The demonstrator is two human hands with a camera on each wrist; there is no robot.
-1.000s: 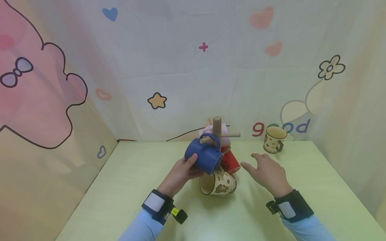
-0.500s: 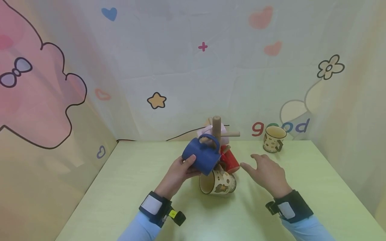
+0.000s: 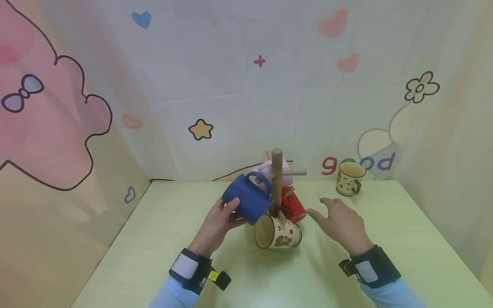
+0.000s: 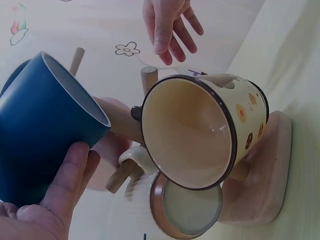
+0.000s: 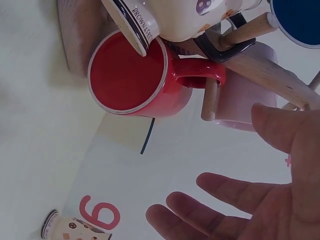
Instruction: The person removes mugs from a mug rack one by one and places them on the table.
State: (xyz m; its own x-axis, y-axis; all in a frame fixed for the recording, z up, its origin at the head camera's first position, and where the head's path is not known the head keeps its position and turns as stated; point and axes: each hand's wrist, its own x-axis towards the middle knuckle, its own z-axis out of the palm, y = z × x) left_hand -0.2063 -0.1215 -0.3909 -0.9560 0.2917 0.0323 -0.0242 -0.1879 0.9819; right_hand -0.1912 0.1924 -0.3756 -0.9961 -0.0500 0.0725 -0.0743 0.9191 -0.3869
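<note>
My left hand (image 3: 213,224) grips a blue mug (image 3: 248,199) by its body, thumb on the near side. The mug is tilted, its handle uppermost, just left of a wooden mug tree (image 3: 277,171) and apart from its post. On the tree's pegs hang a cream patterned mug (image 3: 286,235), a red mug (image 3: 294,206) and a pale pink mug (image 3: 286,167). Right of the tree, my right hand (image 3: 343,224) hovers with fingers spread, holding nothing. In the right wrist view, the red mug's handle (image 5: 215,70) loops over a peg.
Another cream patterned mug (image 3: 350,177) stands upright at the table's back right. Low in the left wrist view, a brown-rimmed cup (image 4: 187,207) hangs behind the near cream mug. The tree's wooden base (image 4: 265,175) rests on the pale green table (image 3: 154,256).
My left hand has moved left with the blue mug, away from the tree's post, uncovering more of the post and the cream mug's opening. The right hand stays where it was.
</note>
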